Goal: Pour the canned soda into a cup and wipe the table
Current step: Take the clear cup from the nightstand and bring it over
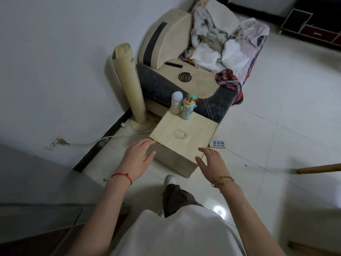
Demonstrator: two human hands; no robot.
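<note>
A low, light wooden table (195,145) stands on the floor in front of me. A clear plastic cup (180,134) sits near the middle of its top. At the far edge stand a white bottle (176,102) and a pale blue cartoon-figure bottle (188,109), side by side. No soda can and no wiping cloth are in view. My left hand (137,157) hovers at the table's near left corner, fingers spread, holding nothing. My right hand (212,159) hovers at the near right corner, also empty with fingers apart.
A beige tower fan (129,84) stands left of the table against the wall. Behind the table is a sofa (184,78) piled with cloths and bearing a mosquito coil. A power strip (218,144) lies on the floor to the right, and a wooden pole (319,168) juts in.
</note>
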